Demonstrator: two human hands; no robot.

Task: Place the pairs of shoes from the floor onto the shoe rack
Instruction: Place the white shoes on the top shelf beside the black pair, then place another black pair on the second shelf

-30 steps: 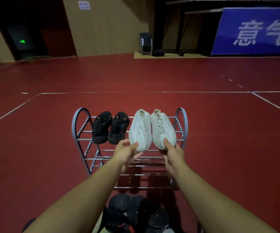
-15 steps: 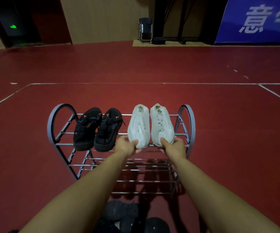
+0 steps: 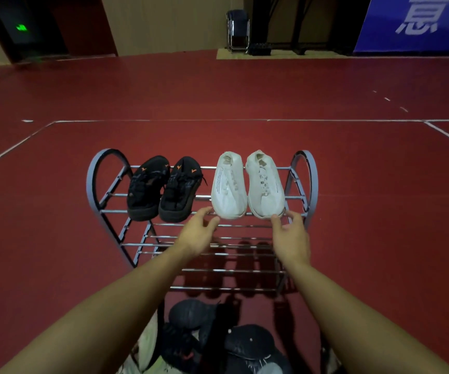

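Head view: white shoes (image 3: 247, 184) rest side by side on the shoe rack (image 3: 96, 184) top tier, right of black shoes (image 3: 164, 188); left hand (image 3: 197, 233) and right hand (image 3: 290, 233) fingers relaxed, gripping nothing, just beside the toes.

Pair of black sandals (image 3: 161, 188) left of pair of white sneakers (image 3: 247, 184) on grey metal shoe rack (image 3: 102, 168); dark shoes (image 3: 218, 338) on floor before it.

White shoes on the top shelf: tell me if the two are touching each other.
Touching. The head view shows the left white shoe and right white shoe pressed side to side, no gap along their middles.
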